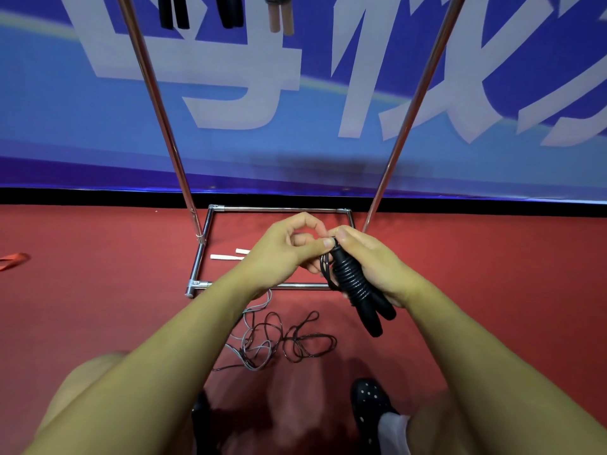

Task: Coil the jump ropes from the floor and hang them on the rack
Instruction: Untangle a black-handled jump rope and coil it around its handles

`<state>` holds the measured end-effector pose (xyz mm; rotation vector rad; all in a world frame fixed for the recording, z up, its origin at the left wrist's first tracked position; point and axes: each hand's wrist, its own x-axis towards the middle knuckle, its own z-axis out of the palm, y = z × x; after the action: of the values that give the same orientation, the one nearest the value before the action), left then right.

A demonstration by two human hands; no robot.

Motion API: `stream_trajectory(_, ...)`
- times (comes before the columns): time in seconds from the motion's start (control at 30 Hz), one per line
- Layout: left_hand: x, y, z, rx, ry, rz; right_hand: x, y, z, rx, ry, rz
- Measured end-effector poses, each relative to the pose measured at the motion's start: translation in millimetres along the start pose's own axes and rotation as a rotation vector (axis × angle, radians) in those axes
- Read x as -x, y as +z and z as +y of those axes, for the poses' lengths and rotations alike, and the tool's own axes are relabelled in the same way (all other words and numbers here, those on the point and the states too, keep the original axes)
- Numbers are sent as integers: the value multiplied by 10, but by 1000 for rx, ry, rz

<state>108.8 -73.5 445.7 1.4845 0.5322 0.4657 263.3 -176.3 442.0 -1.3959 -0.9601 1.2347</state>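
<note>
Head view: black jump rope (pixel 353 284), cord wound round its paired handles, is gripped in the right hand (pixel 377 267), its cord end pinched by the left hand (pixel 289 254). Loose ropes (pixel 279 339) are left on the red floor (pixel 98 307) beside the rack (pixel 200 254) base's near edge.
</note>
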Motion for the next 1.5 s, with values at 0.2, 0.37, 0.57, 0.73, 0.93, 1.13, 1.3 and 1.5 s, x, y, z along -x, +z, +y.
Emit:
stream_trajectory(0.2, -36, 53, 21, 122, -62, 124, -13, 19, -6, -170, -75, 18)
stream_trajectory(0.37, -54, 192, -44, 247, -104, 340, -104, 25, 42, -125, -153, 119)
stream_trajectory(0.57, -50, 172, -24, 299, -119, 343, -167, -1, 86, 55, -213, 170)
stream_trajectory(0.73, -48, 144, -4, 287, -129, 361, -160, 9, 64, 124, -228, 197)
stream_trajectory(0.93, -28, 143, -16, 184, -28, 413, -130, 9, 32, 119, -243, 182)
stream_trajectory(1.13, -25, 124, -12, 324, -47, 429, -126, -24, 78, 129, -259, 194)
stream_trajectory(1.3, -67, 152, -44, 488, -92, 439, -159, 2, 100, 55, -292, 218)
stream_trajectory(1.5, -97, 294, -156, 509, -14, 490, -202, 50, 105, 33, -335, 363)
